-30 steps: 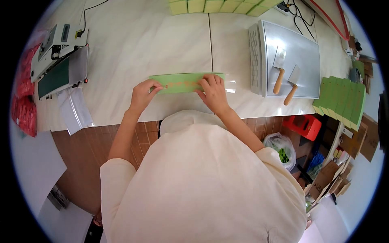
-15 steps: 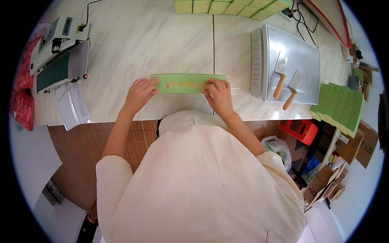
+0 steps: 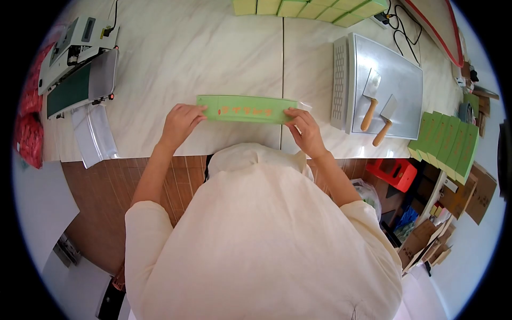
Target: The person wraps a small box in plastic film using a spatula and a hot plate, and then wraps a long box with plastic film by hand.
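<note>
A long, slim green box [image 3: 245, 110] with orange lettering lies crosswise on the table before me, within clear film [image 3: 305, 106] whose loose end sticks out past its right side. My left hand [image 3: 184, 121] is closed on the box's left end, fingertips over the top edge area. At the other end, my right hand [image 3: 304, 128] pinches the box's right corner and perhaps the film there; the thumb is below and the fingers are on top.
A metal hot plate [image 3: 386, 85] bears two wooden-handled scrapers [image 3: 369, 114] on my right. Green boxes stand at the right edge [image 3: 445, 141] and the back [image 3: 314, 9]. A machine with a green belt [image 3: 69, 98] and clear plastic sleeves [image 3: 93, 136] are on the left.
My right hand has slid rightward along the box to its end, uncovering more lettering. My left hand stays at the left end.
</note>
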Tool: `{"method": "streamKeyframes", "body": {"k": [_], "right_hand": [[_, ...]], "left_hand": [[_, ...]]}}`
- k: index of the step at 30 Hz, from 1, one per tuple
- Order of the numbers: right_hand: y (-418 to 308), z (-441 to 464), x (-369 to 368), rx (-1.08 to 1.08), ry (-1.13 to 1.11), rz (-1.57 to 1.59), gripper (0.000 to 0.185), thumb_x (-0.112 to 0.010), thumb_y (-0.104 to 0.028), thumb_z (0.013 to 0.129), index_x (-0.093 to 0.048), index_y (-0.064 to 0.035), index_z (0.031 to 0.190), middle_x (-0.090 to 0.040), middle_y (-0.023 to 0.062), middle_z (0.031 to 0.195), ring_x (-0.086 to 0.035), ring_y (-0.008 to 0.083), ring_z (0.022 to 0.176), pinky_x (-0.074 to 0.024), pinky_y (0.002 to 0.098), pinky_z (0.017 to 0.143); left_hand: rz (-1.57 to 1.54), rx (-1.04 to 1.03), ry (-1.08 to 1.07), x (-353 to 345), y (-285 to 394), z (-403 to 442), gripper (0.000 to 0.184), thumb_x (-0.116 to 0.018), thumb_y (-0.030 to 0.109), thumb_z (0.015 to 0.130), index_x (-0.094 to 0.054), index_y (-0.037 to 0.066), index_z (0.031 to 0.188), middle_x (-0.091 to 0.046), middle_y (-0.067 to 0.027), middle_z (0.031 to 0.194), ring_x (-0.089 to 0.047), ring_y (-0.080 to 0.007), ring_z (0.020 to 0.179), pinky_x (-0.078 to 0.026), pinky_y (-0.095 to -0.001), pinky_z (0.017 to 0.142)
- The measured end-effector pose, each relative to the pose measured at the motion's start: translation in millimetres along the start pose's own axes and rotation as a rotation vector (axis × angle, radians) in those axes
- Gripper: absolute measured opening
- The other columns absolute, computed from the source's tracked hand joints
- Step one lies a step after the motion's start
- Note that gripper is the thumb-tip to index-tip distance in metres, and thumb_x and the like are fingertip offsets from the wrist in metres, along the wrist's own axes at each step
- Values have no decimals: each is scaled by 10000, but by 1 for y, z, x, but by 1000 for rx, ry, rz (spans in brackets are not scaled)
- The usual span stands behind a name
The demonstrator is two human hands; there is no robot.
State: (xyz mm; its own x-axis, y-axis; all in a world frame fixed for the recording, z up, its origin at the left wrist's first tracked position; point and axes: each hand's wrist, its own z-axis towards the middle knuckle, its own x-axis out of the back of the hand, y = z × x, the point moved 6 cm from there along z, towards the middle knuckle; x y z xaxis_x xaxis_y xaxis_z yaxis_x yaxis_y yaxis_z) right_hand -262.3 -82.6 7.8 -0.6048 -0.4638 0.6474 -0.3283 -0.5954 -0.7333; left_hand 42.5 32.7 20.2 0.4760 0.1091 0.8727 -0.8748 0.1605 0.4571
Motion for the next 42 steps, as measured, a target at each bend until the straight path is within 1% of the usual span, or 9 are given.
{"method": "streamKeyframes", "body": {"k": [13, 19, 21, 25, 30, 33, 36, 40, 42], "right_hand": [[3, 15, 8, -15, 59, 9, 155, -669, 68, 796, -545, -8, 850, -659, 125, 1074, -615, 337, 985, -520, 408, 787], [13, 25, 10, -106, 59, -5, 155, -678, 66, 789, -556, -12, 844, -660, 126, 1049, -618, 327, 982, -526, 393, 760], [12, 25, 12, -92, 63, -34, 152, -681, 64, 787, -559, -9, 839, -664, 125, 1041, -619, 326, 974, -527, 390, 756], [11, 24, 12, -109, 70, -20, 152, -688, 61, 782, -564, -8, 835, -666, 126, 1037, -620, 325, 975, -526, 390, 757], [11, 26, 12, -145, 65, -26, 151, -694, 66, 772, -578, -7, 833, -666, 127, 1040, -629, 317, 970, -529, 389, 760], [13, 23, 12, -82, 81, -41, 158, -691, 72, 770, -575, -13, 833, -667, 124, 1037, -631, 315, 944, -527, 389, 743], [12, 18, 10, 0, 43, -93, 180, -690, 62, 774, -568, -30, 869, -668, 116, 1036, -631, 307, 923, -514, 394, 775], [13, 11, 12, 117, -86, -239, 230, -710, 6, 786, -547, -49, 939, -652, 111, 1119, -626, 299, 929, -483, 415, 852], [9, 15, 12, 196, -171, -342, 277, -722, -57, 802, -522, -53, 993, -613, 102, 1242, -617, 284, 984, -446, 432, 921]], "left_hand": [[-44, 40, 92, 2, 0, 8, 120, -715, 135, 841, -612, 77, 864, -709, 1, 917, -638, -218, 766, -485, -363, 765], [-182, 455, -30, -12, -22, 5, 63, -688, 98, 865, -631, 73, 873, -701, -35, 912, -641, -245, 803, -490, -341, 727], [-78, 330, -2, -11, -17, 0, 66, -685, 106, 867, -639, 64, 890, -696, -40, 916, -642, -230, 796, -487, -336, 723], [-158, 363, 146, -5, -13, -10, 142, -704, 172, 852, -636, 93, 948, -683, -24, 925, -621, -230, 821, -464, -351, 755], [-6, 219, -12, -3, 11, 1, 362, -765, 279, 791, -626, 95, 1069, -617, -64, 1200, -565, -273, 1065, -396, -440, 977], [25, 163, -138, -7, 15, 5, 341, -776, 259, 771, -633, 84, 1027, -575, -49, 1290, -559, -248, 1116, -403, -450, 1000], [104, -36, -68, -14, 17, 0, 280, -771, 199, 766, -640, 80, 983, -596, -37, 1275, -568, -222, 1141, -434, -438, 979], [87, -72, -22, -15, 24, -7, 241, -756, 150, 770, -653, 76, 975, -651, -28, 1184, -606, -198, 1099, -469, -396, 936], [62, 14, 27, -13, 23, -9, 289, -760, 127, 773, -667, 62, 1039, -698, -47, 1116, -652, -213, 987, -489, -385, 886]]}}
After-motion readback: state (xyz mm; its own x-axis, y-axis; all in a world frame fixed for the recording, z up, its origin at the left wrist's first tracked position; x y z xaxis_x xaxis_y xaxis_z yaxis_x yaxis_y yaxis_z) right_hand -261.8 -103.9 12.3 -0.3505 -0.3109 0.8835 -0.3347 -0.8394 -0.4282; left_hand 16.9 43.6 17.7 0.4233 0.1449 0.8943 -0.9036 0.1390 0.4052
